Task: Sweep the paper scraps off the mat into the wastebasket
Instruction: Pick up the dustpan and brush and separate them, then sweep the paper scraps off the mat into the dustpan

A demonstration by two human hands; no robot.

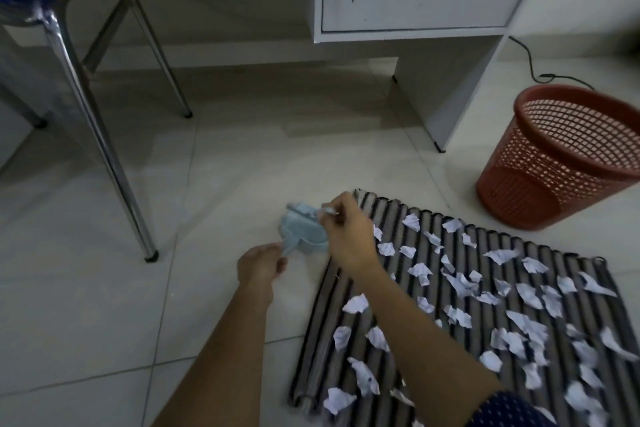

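The right hand [346, 236] has its fingers [329, 215] pinched on what may be a small brush. The left hand [259, 263] grips the light dustpan [304, 229] handle. Light, fluttery paper scraps [460, 282] cover the mat [571, 288]; the wastebasket [568, 152] stands at two o'clock.

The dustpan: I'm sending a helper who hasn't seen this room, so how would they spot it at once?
Start at the striped mat covered in white paper scraps, and go to its far left corner. On the bare floor tiles beside it lies the small pale blue dustpan, between the left hand and right hand. It is the only pale blue thing there; the wastebasket is red mesh.
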